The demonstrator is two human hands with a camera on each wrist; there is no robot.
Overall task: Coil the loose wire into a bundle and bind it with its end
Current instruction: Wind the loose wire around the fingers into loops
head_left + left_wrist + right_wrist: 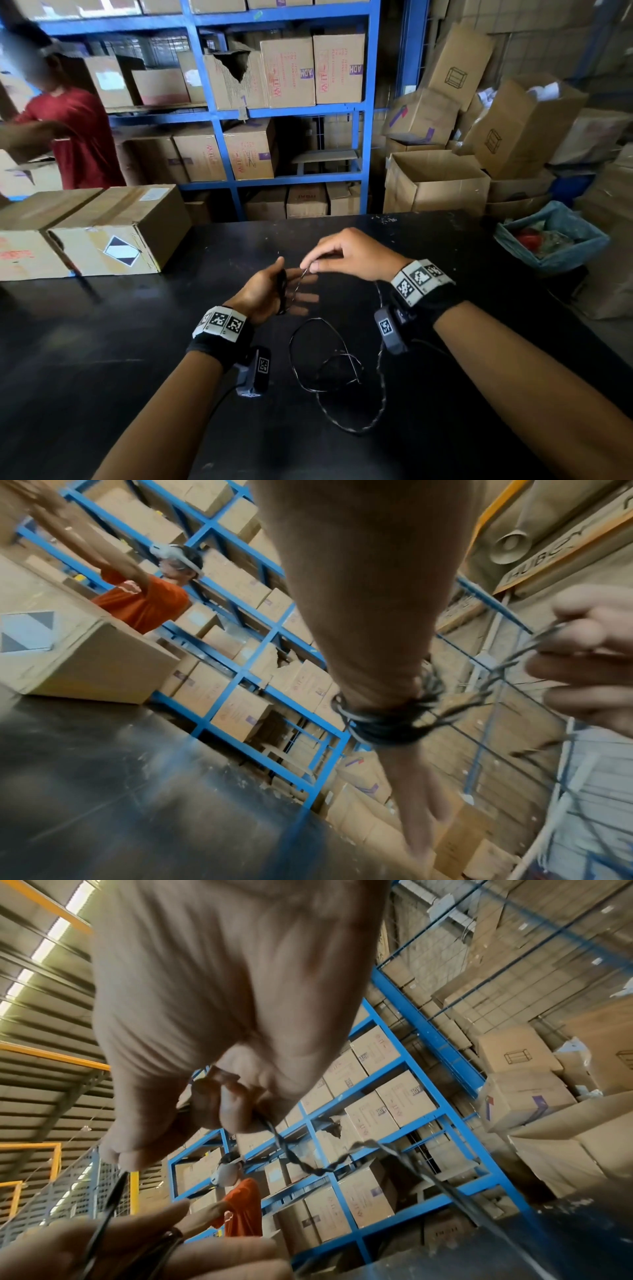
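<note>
A thin dark twisted wire (326,363) lies in loose loops on the black table (137,342) between my forearms. Several turns of it form a coil (281,291) wound round my left hand (295,285), whose fingers point straight to the right above the table. In the left wrist view the coil (387,723) rings the hand below the straight fingers (421,818). My right hand (310,268) pinches the wire just right of the coil. From that pinch (236,1104) the twisted strand (325,1168) trails down toward the table.
Taped cardboard boxes (102,233) sit on the table's far left. Blue shelving (212,113) with cartons stands behind. A person in a red shirt (78,137) works at the left. Open cartons and a lined bin (551,240) stand to the right.
</note>
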